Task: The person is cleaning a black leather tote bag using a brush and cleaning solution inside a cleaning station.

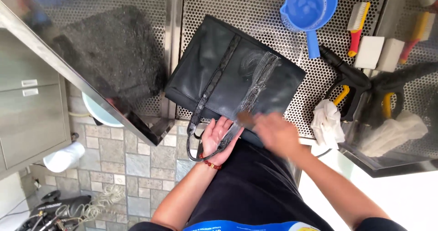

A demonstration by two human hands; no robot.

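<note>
A black leather handbag [228,71] lies flat on a perforated metal worktop [255,7], with white foam smeared over its right strap. My left hand [216,137] is palm up under the bag's soapy handle at the near edge, supporting it. My right hand [276,133], blurred by motion, is closed on a small brush [246,118] whose head touches the handle just above my left palm. A red bead bracelet sits on my left wrist.
A blue plastic scoop [308,7] stands at the back. Brushes [358,23] and white sponge blocks [378,53] lie to the right. A black and yellow spray gun [349,78] and a white rag [326,124] lie right of the bag. A tiled floor [127,162] shows below.
</note>
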